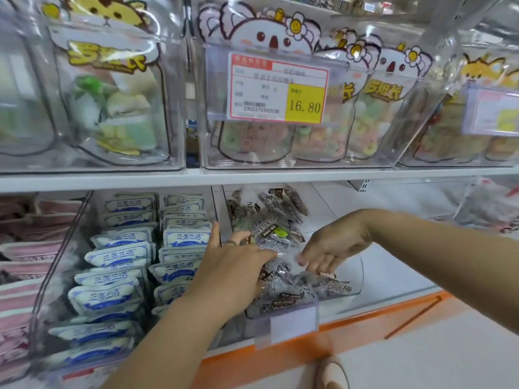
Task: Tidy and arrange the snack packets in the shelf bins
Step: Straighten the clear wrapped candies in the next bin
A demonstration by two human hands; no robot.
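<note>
The dark brown and clear plastic snack packets [276, 234] lie in a loose heap inside a clear plastic bin [357, 265] on the lower white shelf [393, 265]. The left hand [233, 268] rests flat on the heap with straight, spread fingers. The right hand [334, 245] touches the packets with relaxed fingers pointing down. White and blue packets [120, 256] stand in rows in the next bin to the left.

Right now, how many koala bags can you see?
3 koala bags in the upper middle bin: one behind the price tag, one right of it, one further right. More may be hidden.
</note>
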